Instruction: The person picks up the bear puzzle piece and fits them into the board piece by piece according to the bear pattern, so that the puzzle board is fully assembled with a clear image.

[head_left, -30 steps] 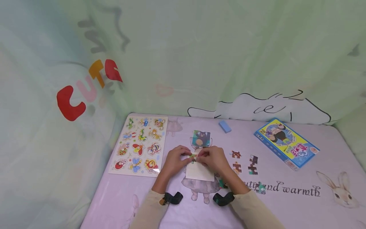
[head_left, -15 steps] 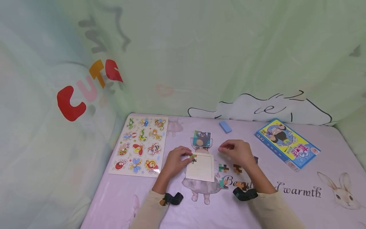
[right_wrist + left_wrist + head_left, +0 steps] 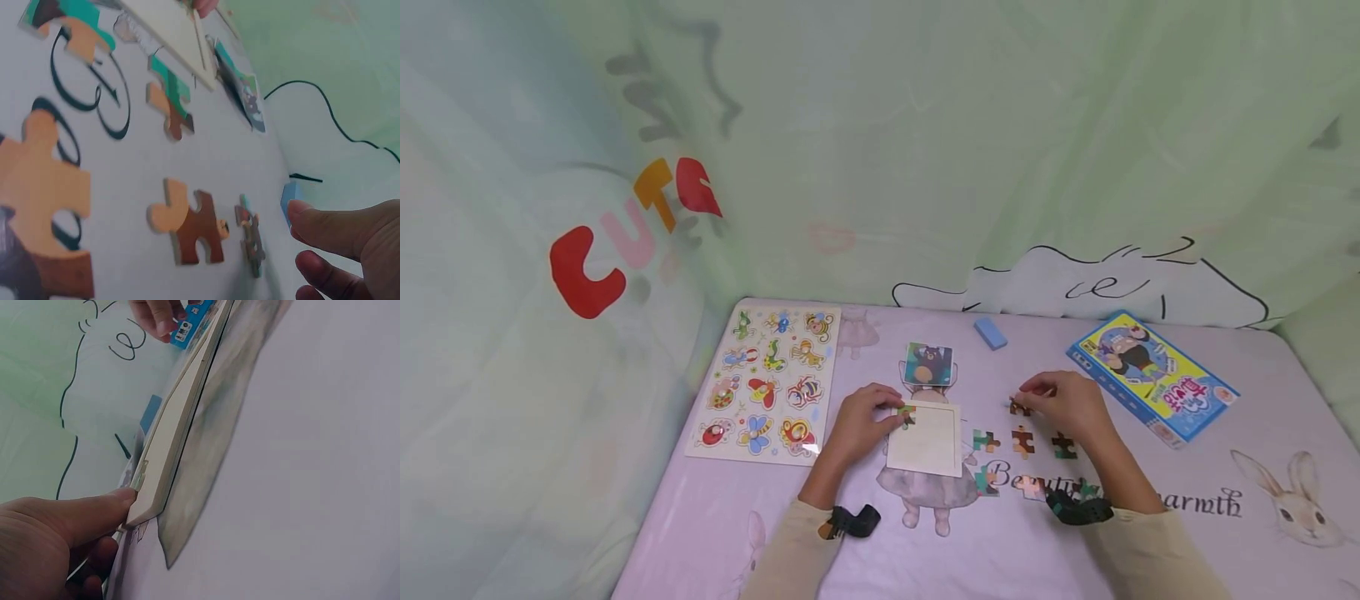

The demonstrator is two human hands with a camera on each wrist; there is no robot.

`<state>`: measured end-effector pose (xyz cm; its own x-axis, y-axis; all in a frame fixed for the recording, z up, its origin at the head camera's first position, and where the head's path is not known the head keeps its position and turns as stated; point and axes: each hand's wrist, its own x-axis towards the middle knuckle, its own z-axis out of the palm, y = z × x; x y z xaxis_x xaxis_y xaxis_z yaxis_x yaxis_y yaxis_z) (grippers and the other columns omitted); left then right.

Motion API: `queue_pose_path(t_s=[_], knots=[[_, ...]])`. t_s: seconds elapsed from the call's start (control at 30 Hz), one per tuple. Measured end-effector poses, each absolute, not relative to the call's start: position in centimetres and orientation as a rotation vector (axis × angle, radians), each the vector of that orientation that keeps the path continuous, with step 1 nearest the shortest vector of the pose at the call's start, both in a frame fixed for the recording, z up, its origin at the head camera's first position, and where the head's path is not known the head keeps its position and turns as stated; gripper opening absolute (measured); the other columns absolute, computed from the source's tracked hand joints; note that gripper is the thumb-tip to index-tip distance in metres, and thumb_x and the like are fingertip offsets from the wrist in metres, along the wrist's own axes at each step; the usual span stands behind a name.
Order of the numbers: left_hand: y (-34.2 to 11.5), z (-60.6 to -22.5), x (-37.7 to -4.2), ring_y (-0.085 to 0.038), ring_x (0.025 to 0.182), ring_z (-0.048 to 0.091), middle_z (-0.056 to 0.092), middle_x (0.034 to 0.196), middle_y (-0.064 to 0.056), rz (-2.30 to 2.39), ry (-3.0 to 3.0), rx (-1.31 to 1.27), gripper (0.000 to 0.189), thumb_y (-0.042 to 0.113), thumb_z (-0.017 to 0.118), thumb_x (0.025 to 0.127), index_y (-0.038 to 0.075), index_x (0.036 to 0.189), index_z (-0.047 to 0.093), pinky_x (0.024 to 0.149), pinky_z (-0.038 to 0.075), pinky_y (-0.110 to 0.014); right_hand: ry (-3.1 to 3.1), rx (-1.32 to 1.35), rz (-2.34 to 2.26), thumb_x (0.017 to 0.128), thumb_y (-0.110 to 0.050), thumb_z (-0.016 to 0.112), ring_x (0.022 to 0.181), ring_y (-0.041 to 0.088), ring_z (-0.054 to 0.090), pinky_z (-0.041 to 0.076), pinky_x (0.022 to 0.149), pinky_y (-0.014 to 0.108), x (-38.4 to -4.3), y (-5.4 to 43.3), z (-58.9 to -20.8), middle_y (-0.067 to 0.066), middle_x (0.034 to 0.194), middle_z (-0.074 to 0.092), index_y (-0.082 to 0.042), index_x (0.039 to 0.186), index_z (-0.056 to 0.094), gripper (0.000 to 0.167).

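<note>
My left hand grips the left edge of a pale, shallow puzzle tray, its thumb against the tray's corner in the left wrist view. A small green and brown puzzle piece sits in the tray's upper left corner. My right hand is over the table at the right, beside a brown puzzle piece. In the right wrist view, a gap shows between its thumb and that piece, and it holds nothing that I can see. Several other loose pieces, such as a brown one, lie nearer to me.
A bear picture card lies behind the tray. At the left is a board of insect pictures. A blue block lies at the back, and a blue and yellow box at the back right. Curtains hang behind.
My right hand has left the tray's corner piece and moved right to the loose pieces. My left hand has stayed on the tray's edge.
</note>
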<state>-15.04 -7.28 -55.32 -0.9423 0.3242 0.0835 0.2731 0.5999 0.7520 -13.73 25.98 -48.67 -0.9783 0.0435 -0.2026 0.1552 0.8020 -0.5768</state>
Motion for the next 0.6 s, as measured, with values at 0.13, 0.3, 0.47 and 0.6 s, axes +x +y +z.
queue_pose_path(t_s=[0.13,0.3,0.47,0.6], knots=[[-7.2,-55.3,-14.9,-0.018,0.116,0.066,0.072,0.119,0.001,1.286,2.756,0.519,0.021,0.024,0.078,0.09,0.013,0.108,0.078,0.103,0.05,-0.036,2.81,0.168,-0.905,0.091,-0.037,0.076,0.088,0.025,0.057,0.046,0.066,0.03,-13.6,26.4,-49.1,0.012,0.099,0.071,-0.007,0.112,0.075,0.037],[-7.3,-55.4,-14.9,-0.018,0.115,0.066,0.072,0.119,0.001,1.294,2.761,0.536,0.02,0.023,0.078,0.09,0.013,0.108,0.078,0.101,0.05,-0.035,2.807,0.157,-0.891,0.091,-0.036,0.077,0.088,0.026,0.057,0.045,0.067,0.03,-13.5,26.6,-49.7,0.013,0.1,0.07,-0.006,0.113,0.074,0.037],[-7.3,-55.4,-14.9,-0.018,0.114,0.066,0.072,0.118,0.001,1.305,2.759,0.538,0.02,0.022,0.079,0.09,0.013,0.107,0.078,0.1,0.051,-0.035,2.787,0.147,-0.886,0.09,-0.033,0.078,0.093,0.029,0.057,0.047,0.07,0.033,-13.6,26.8,-50.1,0.016,0.107,0.069,-0.007,0.114,0.075,0.036],[-7.3,-55.4,-15.0,-0.018,0.113,0.067,0.072,0.118,0.001,1.292,2.764,0.533,0.02,0.022,0.079,0.09,0.013,0.108,0.078,0.1,0.051,-0.034,2.787,0.145,-0.875,0.089,-0.032,0.079,0.097,0.031,0.058,0.05,0.074,0.036,-13.7,26.8,-50.2,0.019,0.113,0.069,-0.007,0.114,0.075,0.035]])
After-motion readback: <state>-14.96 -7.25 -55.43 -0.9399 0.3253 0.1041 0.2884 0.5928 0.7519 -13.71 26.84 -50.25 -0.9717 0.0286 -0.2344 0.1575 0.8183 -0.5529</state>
